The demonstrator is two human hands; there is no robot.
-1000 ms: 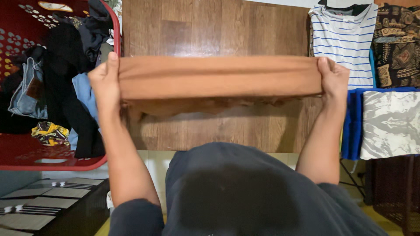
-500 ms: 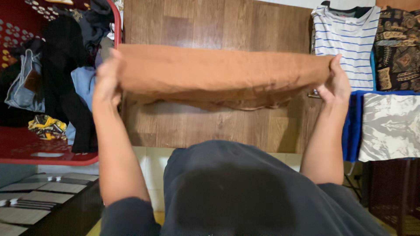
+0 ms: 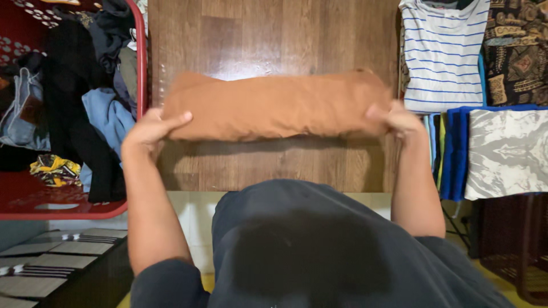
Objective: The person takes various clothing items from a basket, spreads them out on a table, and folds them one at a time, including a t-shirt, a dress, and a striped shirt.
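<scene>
Head view. Rust-orange folded cloth (image 3: 274,107) lies lengthwise on the brown wood-grain tabletop (image 3: 274,34), between a red plastic laundry basket (image 3: 140,85) of dark clothes and a white blue-striped shirt (image 3: 440,54).

Left hand (image 3: 149,130) grasps the cloth's left end, thumb on top. Right hand (image 3: 397,118) clenches the right end.

Risk, judged: uneven grip could let the layers slip apart; the far left corner sits close to the basket rim and might snag.

Cloth looks soft, matte and thick, edges slightly uneven.
</scene>
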